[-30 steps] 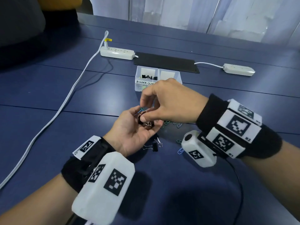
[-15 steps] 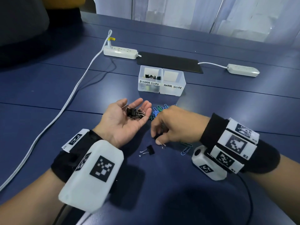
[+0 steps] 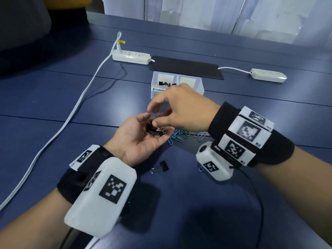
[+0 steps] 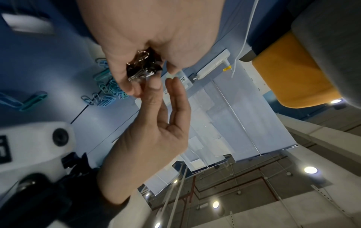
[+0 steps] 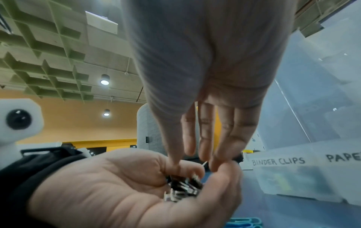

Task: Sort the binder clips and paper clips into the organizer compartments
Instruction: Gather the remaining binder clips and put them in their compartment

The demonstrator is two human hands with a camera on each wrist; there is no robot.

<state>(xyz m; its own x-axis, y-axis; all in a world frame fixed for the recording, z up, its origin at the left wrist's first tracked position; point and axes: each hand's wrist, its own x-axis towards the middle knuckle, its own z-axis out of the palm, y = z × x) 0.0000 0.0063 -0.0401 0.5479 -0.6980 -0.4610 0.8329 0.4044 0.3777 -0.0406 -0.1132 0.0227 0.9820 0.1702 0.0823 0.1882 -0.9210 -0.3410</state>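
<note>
My left hand (image 3: 141, 131) is palm up above the table, fingers cupped round a small pile of black binder clips (image 3: 156, 131), also seen as clips (image 4: 144, 64) and clips (image 5: 183, 186). My right hand (image 3: 155, 118) hovers over that palm, its thumb and fingers pointing down and touching the pile, thumb and fingers apart. One black binder clip (image 3: 162, 167) lies on the table below my left hand. Coloured paper clips (image 3: 186, 134) are scattered under my right wrist. The clear two-compartment organizer (image 3: 198, 85) stands behind; its left compartment, labelled BINDER CLIPS (image 5: 277, 162), holds some black clips.
Two white power strips (image 3: 131, 57) (image 3: 267, 75), a white cable (image 3: 71, 112) and a black mat (image 3: 186, 67) lie beyond the organizer on the blue table (image 3: 53, 97). A lone blue paper clip (image 3: 201, 168) peeks out under my right wrist camera.
The right hand has risen from the table, where it was at a binder clip, to the left palm. The left fingers have curled in more around the pile.
</note>
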